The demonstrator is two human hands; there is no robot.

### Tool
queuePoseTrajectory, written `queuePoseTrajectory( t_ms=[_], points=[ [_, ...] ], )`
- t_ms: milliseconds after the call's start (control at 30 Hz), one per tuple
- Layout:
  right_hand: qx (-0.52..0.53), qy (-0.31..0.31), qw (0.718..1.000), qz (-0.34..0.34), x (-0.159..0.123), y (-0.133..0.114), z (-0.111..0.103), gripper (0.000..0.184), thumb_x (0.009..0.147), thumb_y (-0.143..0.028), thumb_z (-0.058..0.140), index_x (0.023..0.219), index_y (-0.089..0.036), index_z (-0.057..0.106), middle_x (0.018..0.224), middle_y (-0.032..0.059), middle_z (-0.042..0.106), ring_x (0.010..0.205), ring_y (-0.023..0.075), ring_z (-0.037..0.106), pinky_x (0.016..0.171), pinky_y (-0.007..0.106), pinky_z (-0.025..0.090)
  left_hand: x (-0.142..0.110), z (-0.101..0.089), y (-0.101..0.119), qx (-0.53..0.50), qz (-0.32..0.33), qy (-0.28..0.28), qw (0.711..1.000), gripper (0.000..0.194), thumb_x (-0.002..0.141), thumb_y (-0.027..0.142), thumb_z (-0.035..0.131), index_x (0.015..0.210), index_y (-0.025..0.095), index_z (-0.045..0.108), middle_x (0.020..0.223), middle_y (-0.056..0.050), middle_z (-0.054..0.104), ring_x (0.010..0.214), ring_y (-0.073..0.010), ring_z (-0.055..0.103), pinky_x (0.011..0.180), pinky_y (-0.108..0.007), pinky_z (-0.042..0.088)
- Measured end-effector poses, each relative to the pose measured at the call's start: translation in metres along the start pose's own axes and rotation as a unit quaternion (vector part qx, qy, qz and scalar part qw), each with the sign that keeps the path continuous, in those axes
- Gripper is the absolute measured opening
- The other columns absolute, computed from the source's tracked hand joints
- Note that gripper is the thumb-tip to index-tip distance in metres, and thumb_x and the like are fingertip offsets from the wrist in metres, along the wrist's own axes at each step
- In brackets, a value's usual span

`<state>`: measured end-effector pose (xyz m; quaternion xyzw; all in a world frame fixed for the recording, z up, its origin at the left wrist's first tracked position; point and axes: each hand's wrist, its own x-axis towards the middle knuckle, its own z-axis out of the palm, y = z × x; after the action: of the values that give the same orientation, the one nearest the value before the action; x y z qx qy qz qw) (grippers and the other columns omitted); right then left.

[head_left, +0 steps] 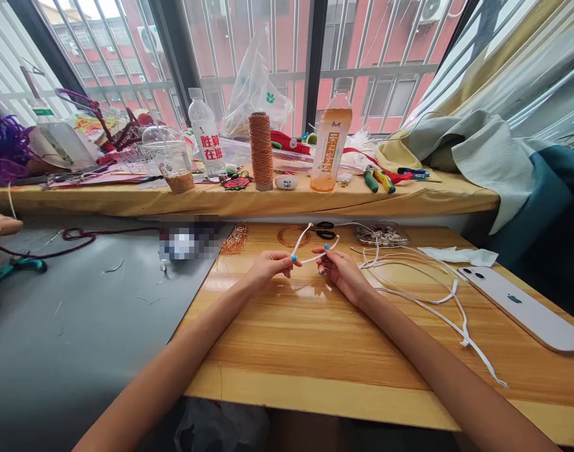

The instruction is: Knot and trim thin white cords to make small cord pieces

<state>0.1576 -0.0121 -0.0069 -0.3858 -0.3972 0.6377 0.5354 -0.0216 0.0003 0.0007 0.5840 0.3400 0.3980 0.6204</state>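
Remotely, I log: wooden surface; left hand and right hand, both pinching white cord, twelve o'clock; likely light, soft, bendable, best fingertip-gripped near its ends; scissors beyond, just past twelve.

Amber drink bottle, lidded cup on windowsill.

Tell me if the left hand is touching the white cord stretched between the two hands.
Touching. The head view shows it: the left hand pinches the white cord, which sticks out from its grip.
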Motion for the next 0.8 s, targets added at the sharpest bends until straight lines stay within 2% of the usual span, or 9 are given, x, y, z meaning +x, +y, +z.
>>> queuePoseTrajectory(
  t_ms=[167,267,333,467,533,633,700,800],
  points=[
    [-0.057,0.019,0.998,-0.017,0.000,0.002,0.002,0.027,0.062,-0.039,0.064,0.076,-0.016,0.061,0.066,-0.0022,0.055,0.049,0.0038,0.047,0.046,0.016,0.035,0.000,0.002,-0.001,0.029,-0.004,-0.014,0.999,0.028,0.058,0.035,0.066,0.072,0.011,0.062,0.057,0.003,0.051,0.049,-0.0049,0.044,0.052,-0.020,0.034],
    [-0.092,-0.028,0.995,0.009,-0.003,0.004,0.008,0.031,0.062,-0.042,0.064,0.078,-0.017,0.060,0.065,-0.0019,0.056,0.050,0.0046,0.047,0.045,0.016,0.035,0.000,0.006,-0.004,0.043,-0.011,-0.014,0.999,0.031,0.056,0.036,0.067,0.071,0.012,0.056,0.058,0.003,0.052,0.047,-0.0053,0.045,0.049,-0.019,0.035],
    [-0.116,-0.065,0.991,0.019,-0.006,0.006,0.012,0.033,0.062,-0.044,0.063,0.079,-0.016,0.060,0.060,-0.0023,0.055,0.049,0.0056,0.048,0.045,0.017,0.036,0.000,0.009,-0.008,0.056,-0.016,-0.038,0.998,0.032,0.056,0.038,0.066,0.069,0.013,0.051,0.057,0.004,0.052,0.045,-0.0059,0.045,0.047,-0.019,0.035],
    [-0.116,-0.071,0.991,0.017,-0.007,0.009,0.013,0.033,0.064,-0.045,0.061,0.077,-0.014,0.060,0.057,-0.0022,0.055,0.047,0.0059,0.048,0.044,0.017,0.035,-0.002,0.013,-0.011,0.113,0.001,-0.092,0.989,0.029,0.065,0.042,0.058,0.066,0.013,0.051,0.059,0.002,0.053,0.046,-0.0065,0.045,0.046,-0.018,0.034],
    [-0.099,-0.070,0.992,0.020,-0.005,0.010,0.009,0.031,0.064,-0.042,0.062,0.078,-0.015,0.059,0.060,-0.0022,0.056,0.046,0.0045,0.047,0.042,0.016,0.033,-0.002,0.012,-0.008,0.157,0.024,-0.075,0.985,0.030,0.070,0.043,0.051,0.065,0.013,0.054,0.058,0.002,0.052,0.048,-0.0063,0.044,0.047,-0.018,0.033],
    [-0.098,-0.089,0.991,0.020,-0.001,0.011,0.004,0.029,0.063,-0.039,0.063,0.079,-0.015,0.058,0.060,-0.0031,0.057,0.041,0.0029,0.043,0.038,0.016,0.028,-0.003,0.011,-0.004,0.206,0.041,-0.006,0.978,0.032,0.073,0.043,0.048,0.063,0.013,0.056,0.049,0.004,0.046,0.044,-0.0060,0.038,0.044,-0.018,0.027],
    [-0.119,-0.112,0.986,0.027,0.000,0.012,0.003,0.032,0.063,-0.042,0.062,0.079,-0.015,0.057,0.056,-0.0034,0.057,0.036,0.0028,0.040,0.035,0.016,0.025,-0.003,0.010,-0.002,0.198,0.038,0.021,0.979,0.029,0.071,0.042,0.051,0.065,0.013,0.055,0.046,0.005,0.043,0.043,-0.0057,0.036,0.042,-0.018,0.025],
    [-0.148,-0.145,0.977,0.046,0.000,0.011,0.004,0.036,0.062,-0.045,0.061,0.080,-0.014,0.056,0.051,-0.0034,0.056,0.033,0.0031,0.039,0.033,0.016,0.023,-0.002,0.009,-0.001,0.139,0.029,0.018,0.990,0.027,0.067,0.039,0.056,0.072,0.013,0.056,0.052,0.005,0.046,0.044,-0.0050,0.037,0.043,-0.018,0.027]
  ],
)
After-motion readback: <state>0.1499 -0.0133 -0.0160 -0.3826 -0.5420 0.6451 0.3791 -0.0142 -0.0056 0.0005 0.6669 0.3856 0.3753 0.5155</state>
